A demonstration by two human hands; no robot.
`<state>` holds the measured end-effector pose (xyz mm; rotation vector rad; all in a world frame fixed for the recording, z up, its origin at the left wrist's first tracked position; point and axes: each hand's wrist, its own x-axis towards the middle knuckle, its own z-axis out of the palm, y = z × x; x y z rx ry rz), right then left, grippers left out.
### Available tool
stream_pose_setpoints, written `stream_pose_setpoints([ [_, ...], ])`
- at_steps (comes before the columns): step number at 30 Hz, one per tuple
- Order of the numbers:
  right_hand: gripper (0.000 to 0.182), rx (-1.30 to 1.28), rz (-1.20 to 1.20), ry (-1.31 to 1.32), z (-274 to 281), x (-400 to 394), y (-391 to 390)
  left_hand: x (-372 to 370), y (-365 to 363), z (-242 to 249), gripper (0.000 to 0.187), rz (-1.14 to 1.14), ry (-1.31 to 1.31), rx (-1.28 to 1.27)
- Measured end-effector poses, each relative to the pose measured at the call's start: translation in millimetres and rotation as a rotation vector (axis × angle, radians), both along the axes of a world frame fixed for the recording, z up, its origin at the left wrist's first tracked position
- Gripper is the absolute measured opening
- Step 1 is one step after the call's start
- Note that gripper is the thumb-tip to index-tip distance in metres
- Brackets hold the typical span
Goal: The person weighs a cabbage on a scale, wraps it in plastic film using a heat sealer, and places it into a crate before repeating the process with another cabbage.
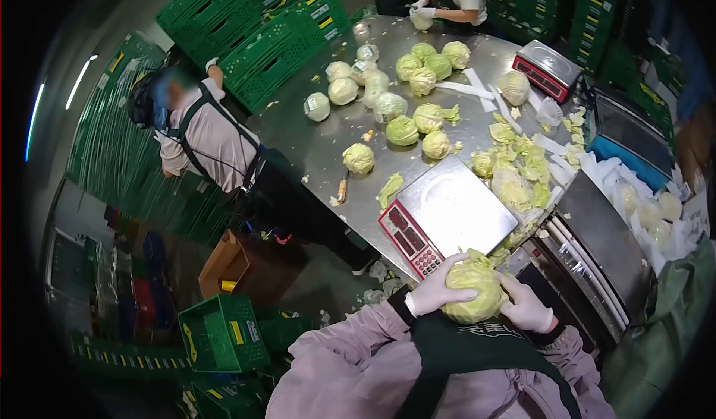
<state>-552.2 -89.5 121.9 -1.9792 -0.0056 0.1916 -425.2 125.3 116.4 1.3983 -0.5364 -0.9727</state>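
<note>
A pale green cabbage is held between my two gloved hands, close to my apron and just in front of the scale. My left hand grips its left side, with the thumb across the front. On the right side, my right hand presses its fingers against the leaves. The red scale with a bare metal plate stands at the table's near edge, just beyond the cabbage. Loose leaves lie heaped to the right of the scale. A knife with a wooden handle rests to the left of the scale.
Several cabbages are spread over the metal table, some wrapped. A second scale stands at the far right. A wrapping machine is at right. One person stands at left by green crates; others work across the table.
</note>
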Motion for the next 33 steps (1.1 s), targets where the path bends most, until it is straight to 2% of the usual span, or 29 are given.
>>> stream_pose_setpoints([
  [2, 0.059, 0.025, -0.058, -0.002, 5.7, 2.5, 6.6, -1.2, -2.0, -4.1, 0.077, 0.010, -0.006, -0.008],
  [5, 0.055, 0.035, -0.121, -0.096, -18.0, 2.4, 6.5, -3.5, -4.6, -10.9, 0.075, 0.057, 0.010, -0.035],
  [7, 0.053, 0.007, -0.157, -0.091, -22.6, 4.2, 5.5, -2.6, -5.3, -14.3, 0.075, 0.085, 0.118, -0.068],
  [9, 0.051, -0.023, -0.191, -0.089, -18.2, 6.6, 4.1, -3.1, -6.2, -17.2, 0.073, 0.099, 0.112, -0.090],
  [11, 0.045, 0.044, -0.218, -0.005, -8.5, 10.8, 4.0, -0.7, -5.8, -18.3, 0.072, 0.097, 0.078, -0.068],
  [14, 0.042, 0.101, -0.280, -0.024, -16.0, 12.3, -2.1, 0.4, -6.6, -11.9, 0.069, 0.083, 0.105, -0.091],
  [18, 0.040, 0.085, -0.253, -0.010, -5.2, 12.8, -3.2, 3.9, -8.7, -3.9, 0.070, 0.051, 0.067, -0.100],
  [20, 0.038, 0.013, -0.233, -0.117, -1.9, 16.8, -4.4, 8.9, -10.0, -8.1, 0.071, 0.030, 0.048, -0.103],
  [21, 0.036, 0.126, -0.282, -0.139, -13.0, 19.6, -3.6, 12.4, -8.8, -15.2, 0.070, 0.039, 0.045, -0.122],
  [22, 0.035, 0.118, -0.228, -0.202, -3.3, 23.4, -7.2, 13.4, -8.5, -18.8, 0.068, 0.040, 0.049, -0.138],
  [23, 0.033, 0.111, -0.181, -0.257, 7.3, 29.1, -11.4, 13.2, -7.2, -11.0, 0.066, 0.065, 0.135, -0.186],
  [24, 0.029, 0.131, -0.225, -0.180, 8.9, 27.5, -9.9, 16.2, -6.4, -4.9, 0.065, 0.044, 0.122, -0.174],
  [25, 0.025, 0.152, -0.273, -0.101, 6.1, 24.6, -8.8, 15.2, -6.1, -6.2, 0.071, 0.040, 0.289, -0.219],
  [27, 0.020, 0.001, -0.273, -0.263, -11.4, 32.4, -19.6, 21.2, -5.7, -9.2, 0.087, -0.042, 0.274, -0.285],
  [28, 0.019, 0.370, -0.320, -0.065, 0.9, 31.6, -15.9, 19.8, -4.4, -3.4, 0.094, -0.072, 0.339, -0.313],
  [29, 0.021, 0.179, -0.238, -0.155, -28.6, 33.1, -30.1, 17.6, -4.6, 2.5, 0.101, -0.096, 0.399, -0.343],
  [30, 0.020, 0.498, -0.291, 0.048, -33.8, 26.5, -27.3, 17.7, -4.9, 0.5, 0.108, -0.124, 0.475, -0.383],
  [31, 0.021, 0.818, -0.331, 0.249, -31.7, 23.0, -21.0, 16.1, -5.9, -6.6, 0.108, -0.135, 0.479, -0.377],
  [32, 0.021, 0.824, -0.334, 0.248, -39.1, 20.1, -18.9, 13.2, -6.2, -16.0, 0.098, -0.042, 0.768, -0.438],
  [33, 0.021, 0.676, -0.252, 0.295, -52.2, 17.9, -17.5, 12.0, -4.6, -22.7, 0.088, 0.061, 1.055, -0.495],
])
